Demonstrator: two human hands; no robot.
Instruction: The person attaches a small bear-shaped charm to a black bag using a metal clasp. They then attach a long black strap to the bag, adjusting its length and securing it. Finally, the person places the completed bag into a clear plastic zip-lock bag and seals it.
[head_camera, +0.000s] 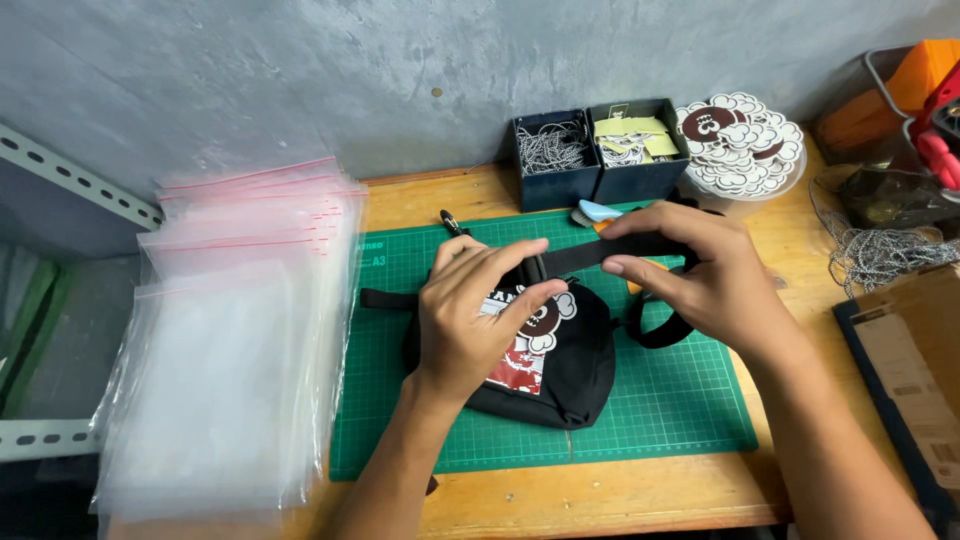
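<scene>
Strap (600, 250) | pinched taut between left hand (470, 320), right hand (690, 280) fingers | above pouch (565, 370)

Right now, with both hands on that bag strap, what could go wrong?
1. The right hand pulls the black strap across a small orange and blue tool lying just behind it; the strap could likely drag or knock it.
2. The left hand presses on the black pouch, so a hard tug might skew its printed patch.
3. The stack of clear zip bags overhangs the table's left edge and may slide if bumped.
</scene>
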